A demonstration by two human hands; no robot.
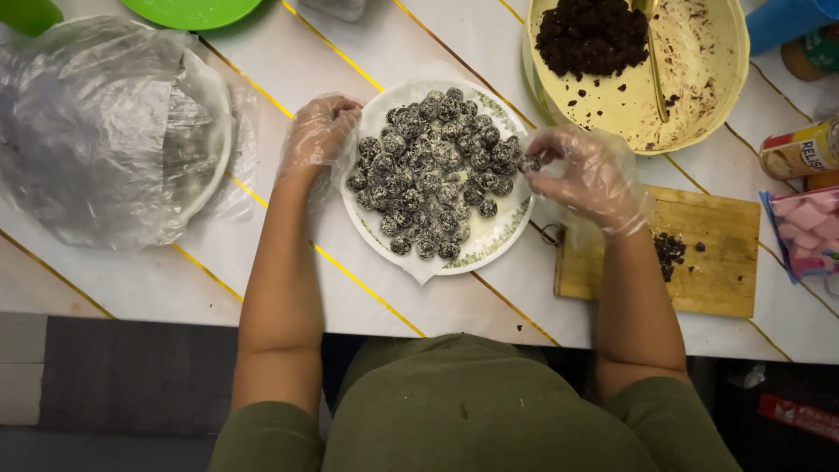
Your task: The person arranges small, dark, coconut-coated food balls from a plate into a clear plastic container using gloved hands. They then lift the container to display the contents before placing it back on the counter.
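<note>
Plastic-gloved, the right hand point(584, 175) pinches one coated dark ball point(530, 163) between its fingertips at the right rim of the white plate point(498, 238) heaped with such balls. The left hand point(316, 133), fingers curled, grips the plate's left edge.

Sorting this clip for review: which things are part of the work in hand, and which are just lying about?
In use: right hand, coated ball, plate of coated balls, left hand at the plate's rim, yellow bowl of dark mixture.

Lying about: cutting board, plastic-covered bowl, green plate, bag of pink pieces, can.
</note>
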